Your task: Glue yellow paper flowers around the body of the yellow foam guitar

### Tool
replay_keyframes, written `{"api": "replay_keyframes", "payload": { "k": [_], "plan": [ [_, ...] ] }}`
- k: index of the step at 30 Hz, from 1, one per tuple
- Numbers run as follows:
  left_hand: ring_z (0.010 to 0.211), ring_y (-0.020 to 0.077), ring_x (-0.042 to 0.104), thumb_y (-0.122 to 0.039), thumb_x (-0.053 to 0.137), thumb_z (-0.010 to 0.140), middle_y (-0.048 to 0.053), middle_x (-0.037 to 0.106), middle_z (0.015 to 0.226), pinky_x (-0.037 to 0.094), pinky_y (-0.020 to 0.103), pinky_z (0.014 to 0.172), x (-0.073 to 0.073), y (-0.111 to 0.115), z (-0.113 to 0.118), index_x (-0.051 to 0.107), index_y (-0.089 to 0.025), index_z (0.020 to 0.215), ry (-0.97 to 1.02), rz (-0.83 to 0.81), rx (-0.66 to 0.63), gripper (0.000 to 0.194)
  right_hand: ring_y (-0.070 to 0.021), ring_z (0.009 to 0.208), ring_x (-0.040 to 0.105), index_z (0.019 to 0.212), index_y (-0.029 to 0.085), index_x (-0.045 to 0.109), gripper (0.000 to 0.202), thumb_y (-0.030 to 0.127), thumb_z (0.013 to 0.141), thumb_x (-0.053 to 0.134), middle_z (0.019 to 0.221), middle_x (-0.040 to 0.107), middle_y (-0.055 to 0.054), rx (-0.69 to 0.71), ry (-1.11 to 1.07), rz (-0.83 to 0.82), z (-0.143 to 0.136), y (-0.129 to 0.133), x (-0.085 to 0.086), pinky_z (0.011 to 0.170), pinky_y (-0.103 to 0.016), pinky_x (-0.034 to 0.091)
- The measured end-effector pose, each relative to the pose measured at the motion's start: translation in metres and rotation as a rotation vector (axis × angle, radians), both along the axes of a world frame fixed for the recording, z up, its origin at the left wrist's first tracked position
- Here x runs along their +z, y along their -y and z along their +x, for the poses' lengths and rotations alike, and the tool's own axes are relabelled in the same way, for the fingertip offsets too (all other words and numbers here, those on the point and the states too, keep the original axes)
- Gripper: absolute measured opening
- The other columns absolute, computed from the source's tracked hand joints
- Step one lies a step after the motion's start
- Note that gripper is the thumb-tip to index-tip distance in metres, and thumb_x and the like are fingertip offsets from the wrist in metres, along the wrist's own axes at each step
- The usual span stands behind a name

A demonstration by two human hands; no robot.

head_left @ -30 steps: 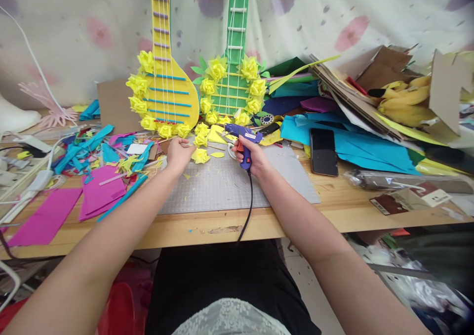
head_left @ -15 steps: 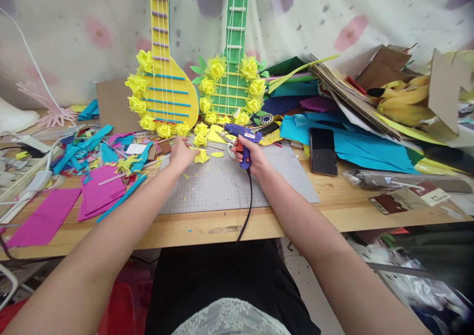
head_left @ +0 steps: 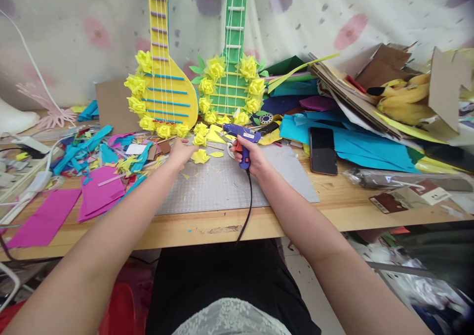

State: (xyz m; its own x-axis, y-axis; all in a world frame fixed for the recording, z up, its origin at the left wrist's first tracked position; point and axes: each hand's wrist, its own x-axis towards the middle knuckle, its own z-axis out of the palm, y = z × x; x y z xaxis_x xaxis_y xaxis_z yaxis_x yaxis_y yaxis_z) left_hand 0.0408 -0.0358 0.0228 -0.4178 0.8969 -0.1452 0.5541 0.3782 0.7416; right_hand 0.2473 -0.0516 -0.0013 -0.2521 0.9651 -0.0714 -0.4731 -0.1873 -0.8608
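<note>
Glue gun [head_left: 242,132] in blue sat in the right hand [head_left: 247,153], the fingers wrapped around its handle and its nozzle turned to the left, above the far part of a gray cutting mat [head_left: 207,196]. Its black cord [head_left: 249,211] hung down across the near edge of the wooden table [head_left: 177,229]. Just beyond the right hand lay a pair of scissors [head_left: 230,150], partly hidden by the tool. On the other side, the left hand [head_left: 180,154] reached over the mat with its fingers bent, its fingertips right beside a yellow flower [head_left: 200,156]; whether they gripped it or anything else could not be told. A small yellow leaf [head_left: 217,154] lay to the right of that flower, and more loose yellow blooms [head_left: 200,140] lay behind it. At the back stood a yellow guitar [head_left: 174,84] with flowers along its left and lower edge, and beside it a green guitar [head_left: 231,79] ringed by similar flowers, both in front of a patterned curtain [head_left: 307,23]. Magenta sheets [head_left: 101,196] and colored scraps covered the left side of the table, while a dark phone [head_left: 323,151] rested to the right, partly over blue paper [head_left: 370,151], near a heap of cardboard.
</note>
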Motion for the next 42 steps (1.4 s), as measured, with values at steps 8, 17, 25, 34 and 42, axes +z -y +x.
{"api": "replay_keyframes", "payload": {
  "k": [8,17,25,34,42],
  "plan": [
    [0.083,0.0243,0.062,-0.025,0.075,0.056,0.008,0.063,0.090,0.045,0.030,0.060,-0.005,-0.004,-0.001,0.051,-0.019,0.105,0.021,-0.058,-0.040,0.055,-0.0037,0.041,0.037,0.068,0.018,0.055,0.034,0.049,0.072,0.067,0.062,0.061,0.002,0.000,0.032,0.003,-0.001,0.001,0.002,0.039,-0.020,0.029],
    [0.062,0.0143,0.056,-0.040,0.066,0.073,0.005,0.059,0.075,0.040,0.024,0.052,0.016,-0.003,-0.005,0.054,-0.017,0.083,0.122,-0.123,-0.049,0.028,-0.0038,0.041,0.038,0.068,0.018,0.056,0.033,0.048,0.070,0.069,0.061,0.062,0.002,0.002,0.002,0.003,-0.001,0.000,0.000,0.039,-0.019,0.030],
    [0.058,0.0113,0.052,-0.023,0.071,0.061,0.002,0.063,0.071,0.039,0.023,0.053,0.026,-0.010,-0.047,0.058,-0.018,0.065,-0.030,-0.062,-0.184,0.015,-0.0039,0.041,0.038,0.069,0.018,0.056,0.034,0.049,0.069,0.071,0.062,0.063,0.001,-0.041,0.027,-0.030,0.000,-0.003,-0.002,0.038,-0.019,0.030],
    [0.074,0.0198,0.063,-0.026,0.076,0.046,0.001,0.067,0.068,0.045,0.025,0.065,0.003,-0.008,-0.074,0.061,-0.022,0.062,-0.421,-0.124,-0.423,0.023,-0.0035,0.041,0.040,0.068,0.018,0.057,0.036,0.050,0.066,0.072,0.063,0.062,0.001,-0.086,0.107,-0.074,-0.001,-0.004,-0.007,0.037,-0.019,0.030],
    [0.066,0.0159,0.057,-0.033,0.071,0.052,-0.002,0.060,0.059,0.039,0.024,0.059,0.006,0.000,-0.070,0.058,-0.021,0.057,-0.269,-0.122,-0.387,0.018,-0.0041,0.042,0.042,0.069,0.017,0.060,0.039,0.052,0.060,0.075,0.067,0.065,-0.001,-0.110,0.231,0.028,-0.004,-0.001,-0.008,0.037,-0.020,0.033]
  ]
}}
